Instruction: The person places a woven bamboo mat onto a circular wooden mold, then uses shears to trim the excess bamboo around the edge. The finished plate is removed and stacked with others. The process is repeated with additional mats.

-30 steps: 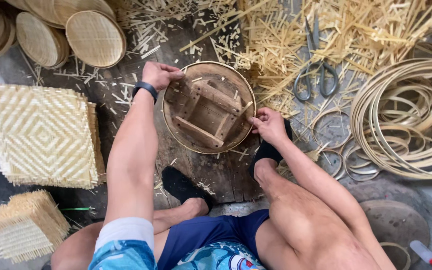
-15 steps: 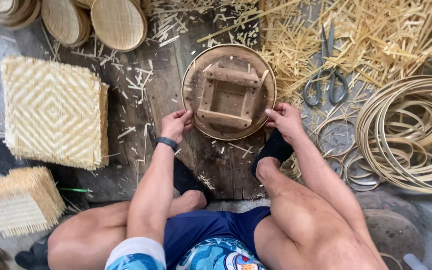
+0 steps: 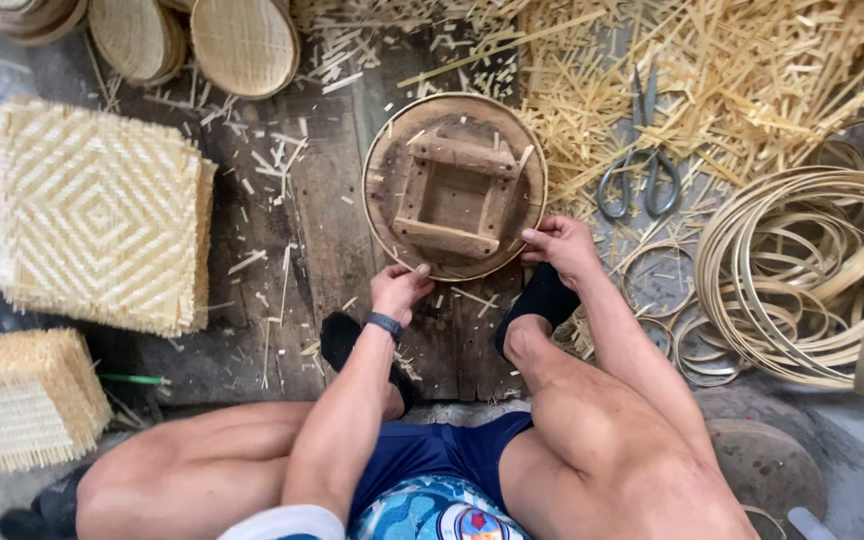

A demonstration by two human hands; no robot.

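Note:
A round wooden mould (image 3: 454, 185) with a square frame nailed on its face lies on the dark floorboards, ringed by a thin bamboo hoop. My left hand (image 3: 399, 290), with a dark band on the wrist, grips the hoop's near edge. My right hand (image 3: 559, 247) pinches the rim at the lower right. I sit on the floor with both knees spread and dark shoes just below the mould.
A stack of square woven bamboo mats (image 3: 100, 215) lies to the left, a smaller stack (image 3: 22, 398) below it. Round woven trays (image 3: 242, 42) sit at the top. Scissors (image 3: 639, 165) rest on loose bamboo strips. Coiled bamboo hoops (image 3: 812, 275) lie at the right.
My left hand has slid down the mould's left rim to its near edge. The right hand has stayed at the lower right rim. The mould has turned slightly.

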